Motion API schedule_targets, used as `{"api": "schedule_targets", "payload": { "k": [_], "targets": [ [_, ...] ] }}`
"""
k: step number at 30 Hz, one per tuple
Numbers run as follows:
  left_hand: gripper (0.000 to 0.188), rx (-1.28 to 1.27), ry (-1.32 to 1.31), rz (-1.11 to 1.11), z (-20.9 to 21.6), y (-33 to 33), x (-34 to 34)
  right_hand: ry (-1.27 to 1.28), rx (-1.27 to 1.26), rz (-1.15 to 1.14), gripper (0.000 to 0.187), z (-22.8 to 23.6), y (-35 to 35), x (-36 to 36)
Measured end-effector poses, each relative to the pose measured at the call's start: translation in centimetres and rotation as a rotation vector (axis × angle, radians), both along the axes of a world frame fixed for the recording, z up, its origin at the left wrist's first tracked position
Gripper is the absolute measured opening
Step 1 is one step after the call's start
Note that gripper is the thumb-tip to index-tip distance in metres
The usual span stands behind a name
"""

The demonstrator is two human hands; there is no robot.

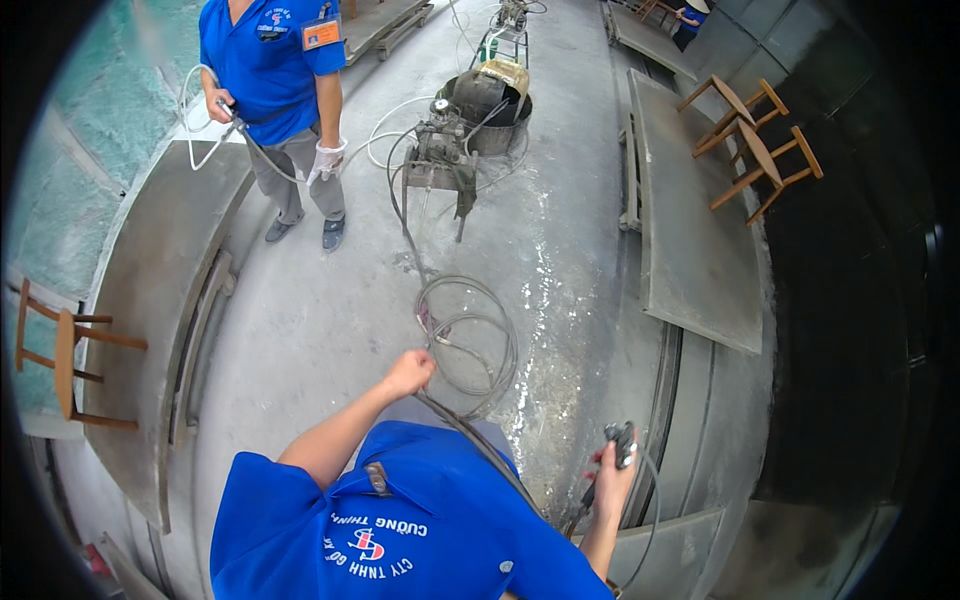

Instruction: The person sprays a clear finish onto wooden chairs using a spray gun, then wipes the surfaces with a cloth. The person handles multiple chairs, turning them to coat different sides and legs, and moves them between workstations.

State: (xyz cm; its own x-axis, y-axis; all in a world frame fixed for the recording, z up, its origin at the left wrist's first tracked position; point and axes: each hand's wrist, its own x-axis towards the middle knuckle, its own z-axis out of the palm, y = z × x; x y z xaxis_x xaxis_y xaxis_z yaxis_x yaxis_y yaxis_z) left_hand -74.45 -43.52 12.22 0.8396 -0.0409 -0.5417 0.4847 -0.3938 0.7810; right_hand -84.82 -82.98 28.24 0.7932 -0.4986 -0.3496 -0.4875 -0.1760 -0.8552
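Note:
My left hand [408, 372] is in front of my body, fingers closed on a dark hose [462, 425]. From there the hose runs slantwise down across my blue shirt toward my right side, and its other part lies in loose loops on the floor ahead. Out to the right, my right hand [612, 482] is wrapped round a dark spray gun [622, 444], held up and away from my body. A thin grey hose [656, 500] hangs down beside that hand. My arm and shirt hide where the thicker hose goes on the right.
A pump [440, 150] with a gauge stands ahead, before a dark tub [500, 135]. At left front, a co-worker [265, 80] in blue holds another spray gun. Wooden chairs [770, 165] lie on a right-hand platform [690, 240]; another chair [66, 365] is on the left platform [165, 280].

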Motion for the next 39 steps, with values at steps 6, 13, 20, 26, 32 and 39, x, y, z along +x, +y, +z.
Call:
{"api": "schedule_targets", "payload": {
  "k": [6,13,20,26,32,39],
  "targets": [
    [0.025,-0.029,-0.093,0.34,-1.4,9.4,18.9,-0.053,-0.138,0.012,0.065,2.4,6.1,14.6],
    [0.027,0.418,-0.371,0.42,-12.2,24.6,54.2,-0.059,-0.606,0.129,0.064,-1.8,18.7,29.4],
    [0.044,0.512,-0.051,0.205,-24.4,27.9,72.1,0.141,-0.604,0.387,0.068,-6.2,32.6,44.7],
    [0.035,0.537,0.048,0.034,-30.2,28.5,76.3,-0.119,-0.547,0.79,0.07,-9.3,39.3,59.7],
    [0.027,0.461,-0.198,0.276,-30.3,31.5,76.0,-0.383,-0.329,0.962,0.072,-13.0,45.8,72.2],
    [0.021,0.066,-0.241,0.754,-18.0,36.5,62.5,-0.638,-0.112,1.041,0.065,-21.2,53.4,82.6]
  ]
}}
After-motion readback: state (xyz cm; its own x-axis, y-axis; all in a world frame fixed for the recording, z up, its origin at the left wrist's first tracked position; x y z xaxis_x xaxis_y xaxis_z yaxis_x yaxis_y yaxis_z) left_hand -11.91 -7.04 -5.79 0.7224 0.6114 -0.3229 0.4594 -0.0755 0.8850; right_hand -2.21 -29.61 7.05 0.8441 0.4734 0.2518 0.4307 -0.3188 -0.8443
